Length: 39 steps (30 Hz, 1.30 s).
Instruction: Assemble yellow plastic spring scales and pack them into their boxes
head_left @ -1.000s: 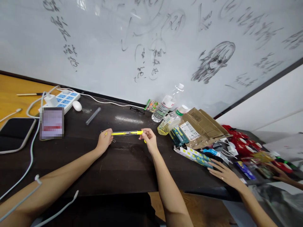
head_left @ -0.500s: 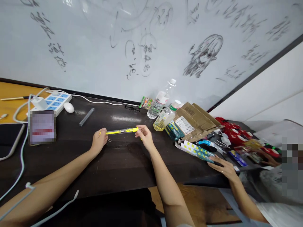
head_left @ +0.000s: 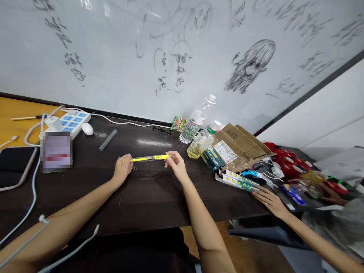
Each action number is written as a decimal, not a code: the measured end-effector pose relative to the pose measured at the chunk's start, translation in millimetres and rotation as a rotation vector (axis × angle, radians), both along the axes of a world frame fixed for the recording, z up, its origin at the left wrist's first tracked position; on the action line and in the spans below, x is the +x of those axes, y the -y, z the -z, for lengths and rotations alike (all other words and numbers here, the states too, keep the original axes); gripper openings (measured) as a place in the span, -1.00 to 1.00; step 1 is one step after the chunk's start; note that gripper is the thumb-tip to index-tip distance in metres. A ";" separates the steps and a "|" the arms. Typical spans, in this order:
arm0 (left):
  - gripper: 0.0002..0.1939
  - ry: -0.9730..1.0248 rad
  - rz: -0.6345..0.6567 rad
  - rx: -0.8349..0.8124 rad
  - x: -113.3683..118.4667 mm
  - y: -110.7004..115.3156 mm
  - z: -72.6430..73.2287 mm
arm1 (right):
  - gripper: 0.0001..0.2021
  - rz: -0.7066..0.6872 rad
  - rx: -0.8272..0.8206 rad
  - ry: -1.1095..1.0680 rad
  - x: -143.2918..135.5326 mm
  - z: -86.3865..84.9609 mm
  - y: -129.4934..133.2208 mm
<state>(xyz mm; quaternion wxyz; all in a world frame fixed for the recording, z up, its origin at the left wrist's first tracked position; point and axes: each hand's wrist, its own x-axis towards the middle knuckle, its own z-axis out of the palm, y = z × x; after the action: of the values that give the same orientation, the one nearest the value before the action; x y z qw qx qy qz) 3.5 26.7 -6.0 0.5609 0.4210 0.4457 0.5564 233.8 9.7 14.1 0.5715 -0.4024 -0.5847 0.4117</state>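
Observation:
A slim spring scale (head_left: 149, 158), with a clear tube, yellow parts and a small wire hook at its left end, is held level above the dark table. My left hand (head_left: 123, 168) is closed round its left end. The fingertips of my right hand (head_left: 175, 165) pinch its yellow right end. A separate clear tube (head_left: 108, 140) lies on the table beyond my left hand.
A power strip (head_left: 74, 123), a white egg-shaped item (head_left: 87, 129) and phone (head_left: 17, 167) are left. Bottles (head_left: 193, 127), a cardboard box (head_left: 241, 144) and printed boxes (head_left: 239, 181) stand right. Another person's hand (head_left: 269, 201) touches the printed boxes. Loose cables (head_left: 85, 246) cross the front left.
The view has shifted slightly, so most things sit further right. Both hands keep their hold on the spring scale. The other person's arm has swung outward, its hand still at the printed boxes.

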 end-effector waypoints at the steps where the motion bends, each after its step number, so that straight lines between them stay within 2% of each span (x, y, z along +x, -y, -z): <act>1: -0.69 0.002 0.006 0.000 0.2 0.4 -0.1 | -0.75 -0.005 -0.010 -0.002 0.2 0.1 -0.1; 25: -0.68 0.035 0.014 -0.013 -1.9 -1.3 1.5 | -0.70 -0.002 0.021 0.026 2.3 -2.8 4.3; 33: -0.68 0.023 -0.010 -0.023 -0.5 0.1 1.5 | -0.80 -0.045 0.037 -0.017 2.0 -4.2 4.5; 39: -0.68 0.024 -0.001 -0.029 -1.0 0.0 -0.3 | -0.75 0.005 0.030 0.049 0.4 -6.4 6.6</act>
<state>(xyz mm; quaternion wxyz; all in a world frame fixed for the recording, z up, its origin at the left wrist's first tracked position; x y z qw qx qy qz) 2.5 26.7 -5.8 0.5719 0.4061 0.4470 0.5551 234.2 3.1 20.5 0.5637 -0.4053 -0.6038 0.3917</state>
